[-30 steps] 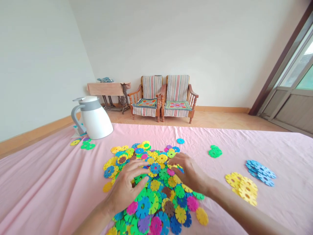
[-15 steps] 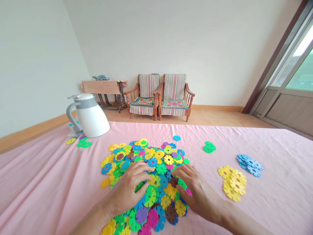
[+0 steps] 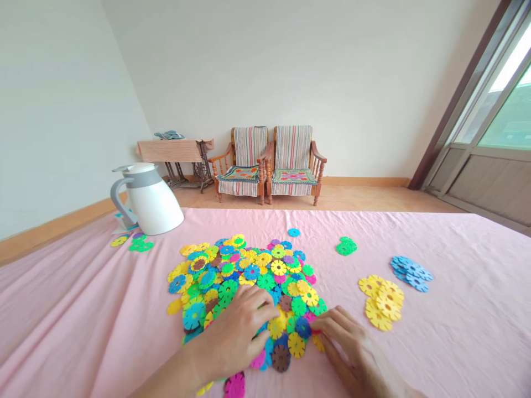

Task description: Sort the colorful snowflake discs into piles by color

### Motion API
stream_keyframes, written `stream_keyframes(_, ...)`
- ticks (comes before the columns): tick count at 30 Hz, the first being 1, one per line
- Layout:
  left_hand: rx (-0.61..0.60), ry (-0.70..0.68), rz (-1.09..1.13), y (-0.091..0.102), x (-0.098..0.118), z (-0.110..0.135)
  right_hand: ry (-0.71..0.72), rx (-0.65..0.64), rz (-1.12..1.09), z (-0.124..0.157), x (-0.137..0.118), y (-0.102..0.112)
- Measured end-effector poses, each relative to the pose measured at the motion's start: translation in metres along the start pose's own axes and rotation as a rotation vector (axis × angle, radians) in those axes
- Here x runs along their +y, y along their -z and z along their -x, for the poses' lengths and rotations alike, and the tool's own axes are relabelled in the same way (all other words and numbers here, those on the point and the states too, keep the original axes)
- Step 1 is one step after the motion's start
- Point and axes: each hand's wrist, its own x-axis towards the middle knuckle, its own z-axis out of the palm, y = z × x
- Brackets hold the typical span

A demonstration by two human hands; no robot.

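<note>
A heap of flower-shaped plastic discs [image 3: 251, 272] in many colours covers the middle of the pink cloth. My left hand [image 3: 244, 320] lies over the near part of this heap, fingers bent and a gap between them and the thumb; I see nothing gripped in it. At the heap's right edge, my right hand [image 3: 350, 345] has thumb and fingers closed at the tips. Between those tips shows the edge of a pinkish-red disc [image 3: 316, 331], mostly hidden. A dark blue disc [image 3: 303, 327] and a yellow disc [image 3: 296, 345] lie just left of that hand.
Sorted piles rest to the right: yellow discs [image 3: 389, 301], blue discs [image 3: 410, 272] and green discs [image 3: 345, 246]. A lone blue disc [image 3: 293, 232] lies behind the heap. Far left stands a white and grey jug [image 3: 155, 204], with green discs [image 3: 141, 244] in front.
My left hand has moved right across the near part of the heap. My right hand has drawn nearer to me and closed its fingertips at the heap's edge.
</note>
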Motion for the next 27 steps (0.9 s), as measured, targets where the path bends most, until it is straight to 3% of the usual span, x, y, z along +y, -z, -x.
stream_keyframes(4, 0.124, 0.084, -0.072, -0.004, -0.009, 0.000, 0.036, 0.011, -0.013, 0.001, 0.003, -0.001)
stream_keyframes(9, 0.212, 0.206, -0.038, 0.022, -0.035, 0.026, 0.056, 0.012, -0.021, 0.003, 0.007, 0.000)
stream_keyframes(12, 0.166, 0.322, -0.020, 0.041, -0.054, 0.053, 0.041, -0.012, -0.019, 0.004, 0.010, -0.001)
stream_keyframes(14, 0.091, 0.322, -0.033, 0.045, -0.066, 0.073, 0.030, -0.023, -0.019, 0.004, 0.012, -0.002)
stream_keyframes(18, -0.021, 0.297, -0.135, 0.029, -0.076, 0.099, 0.041, -0.006, -0.033, 0.005, 0.015, -0.006)
stream_keyframes(23, -0.086, 0.316, -0.173, -0.002, -0.061, 0.085, 0.042, 0.001, -0.038, 0.007, 0.015, -0.007)
stream_keyframes(27, -0.060, 0.318, -0.143, -0.006, -0.051, 0.053, 0.026, -0.002, -0.026, 0.007, 0.013, -0.005)
